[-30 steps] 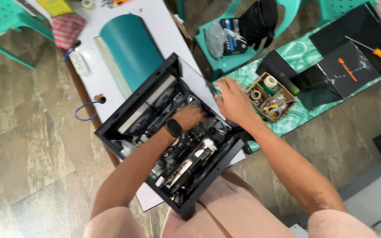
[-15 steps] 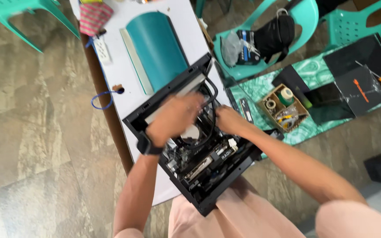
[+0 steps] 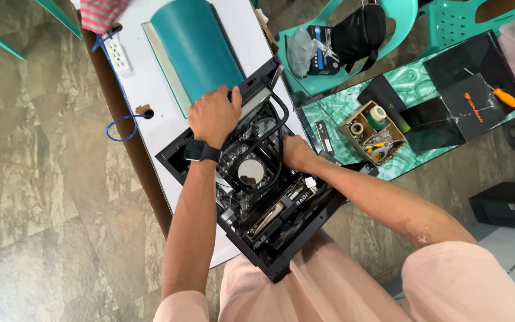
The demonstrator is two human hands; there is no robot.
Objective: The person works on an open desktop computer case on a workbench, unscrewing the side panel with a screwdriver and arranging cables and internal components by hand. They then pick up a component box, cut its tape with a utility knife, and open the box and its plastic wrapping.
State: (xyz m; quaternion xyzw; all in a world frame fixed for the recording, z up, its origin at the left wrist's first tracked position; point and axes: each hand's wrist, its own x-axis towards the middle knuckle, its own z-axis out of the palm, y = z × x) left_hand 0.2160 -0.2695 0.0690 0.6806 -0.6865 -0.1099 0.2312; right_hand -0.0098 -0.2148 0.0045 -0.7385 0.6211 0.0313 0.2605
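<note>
White table [image 3: 150, 89] bears open computer case [image 3: 257, 179], both hands [image 3: 213, 113] inside.

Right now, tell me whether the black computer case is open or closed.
Open. The computer case lies on its side on the white table with no side panel, exposing the round cooler, hoses and boards.

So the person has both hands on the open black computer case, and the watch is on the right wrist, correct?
Not quite. In the head view the black watch sits on the left wrist, not the right. The rest stands: the left hand grips the far edge of the open black computer case, and the right hand reaches inside it.
</note>
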